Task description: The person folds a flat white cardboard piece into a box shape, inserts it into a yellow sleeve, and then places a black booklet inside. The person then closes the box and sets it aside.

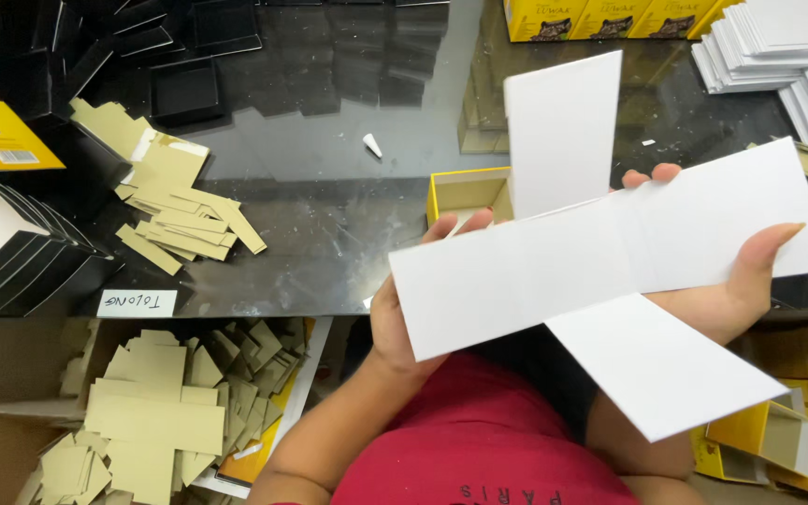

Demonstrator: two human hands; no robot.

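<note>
A single view comes from a camera worn on the person's head, looking steeply down and slightly forward. It sits close above the two hands, which fill the lower middle of the frame. The dark counter [329,234] stretches away toward the top edge, while the person's red-shirted chest lies at the bottom edge, directly beneath the lens.

A white cross-shaped cardboard sheet [600,257] fills the centre-right of the frame, held flat and slightly tilted. Its long arm runs from lower left to upper right; shorter flaps point to the top and lower right.
</note>
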